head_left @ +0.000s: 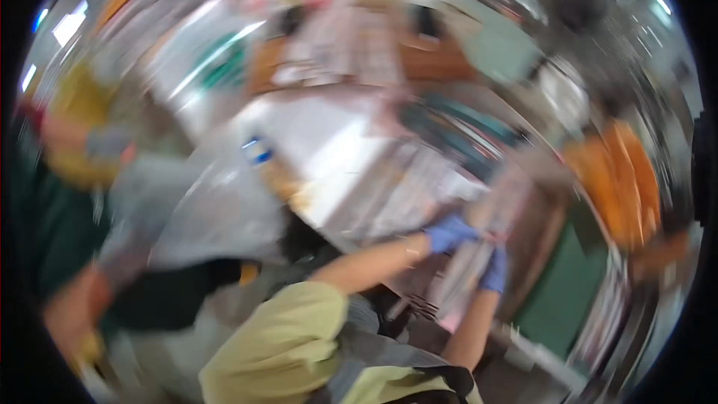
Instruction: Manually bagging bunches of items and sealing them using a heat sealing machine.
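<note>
Motion blur smears much of the view. My left hand [450, 234], in a blue-violet glove, meets the left side of a long, flat, pale pinkish bundle [460, 273]. On its right side my right hand [493, 271], gloved alike, closes around the edge. The bundle slants from near my body up to the right, above a worktable; its exact kind is too blurred to tell. More pale, flat packs [419, 183] lie on the table just beyond my left hand. The fingertips of both hands are partly hidden by the bundle and smeared.
At the left a co-worker's gloved hand [108, 144] is near a large clear plastic bag [217, 209]. A blue-and-white roll or bottle [256, 150] is by a white surface [321, 116]. Dark green items [464, 131] lie beyond; a green panel [561, 284] and orange cloth [617, 179] are right.
</note>
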`<state>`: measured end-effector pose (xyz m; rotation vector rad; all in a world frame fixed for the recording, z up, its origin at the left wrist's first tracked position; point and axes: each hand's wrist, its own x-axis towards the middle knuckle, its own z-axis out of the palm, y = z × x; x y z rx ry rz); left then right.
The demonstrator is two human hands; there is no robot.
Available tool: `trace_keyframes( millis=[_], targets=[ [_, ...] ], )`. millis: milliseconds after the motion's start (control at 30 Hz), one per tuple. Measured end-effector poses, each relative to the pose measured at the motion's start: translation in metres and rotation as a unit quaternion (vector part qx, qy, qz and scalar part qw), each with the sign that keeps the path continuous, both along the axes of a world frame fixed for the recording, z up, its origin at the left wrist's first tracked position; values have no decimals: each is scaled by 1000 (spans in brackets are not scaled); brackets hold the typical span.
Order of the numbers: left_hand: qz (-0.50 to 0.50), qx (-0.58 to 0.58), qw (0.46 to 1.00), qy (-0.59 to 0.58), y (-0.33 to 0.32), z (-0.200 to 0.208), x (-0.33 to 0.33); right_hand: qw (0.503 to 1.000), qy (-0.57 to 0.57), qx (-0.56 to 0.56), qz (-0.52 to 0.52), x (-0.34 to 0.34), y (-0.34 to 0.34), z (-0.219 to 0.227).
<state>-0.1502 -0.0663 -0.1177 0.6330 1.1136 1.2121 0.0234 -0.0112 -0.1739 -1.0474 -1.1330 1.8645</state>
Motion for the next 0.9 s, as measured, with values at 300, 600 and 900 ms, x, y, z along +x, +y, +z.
trace_keyframes(
  millis=[300, 600, 900],
  targets=[
    [-83, 256, 961, 71, -20, 60, -20, 991, 105, 63, -45, -34, -56, 125],
    [-234, 245, 929, 147, -47, -15, -54, 964, -175, 162, 114, 6, -94, 3],
    [-166, 406, 895, 77, -62, 73, -59, 894, 127, 429, -10, -60, -80, 151]
  ],
)
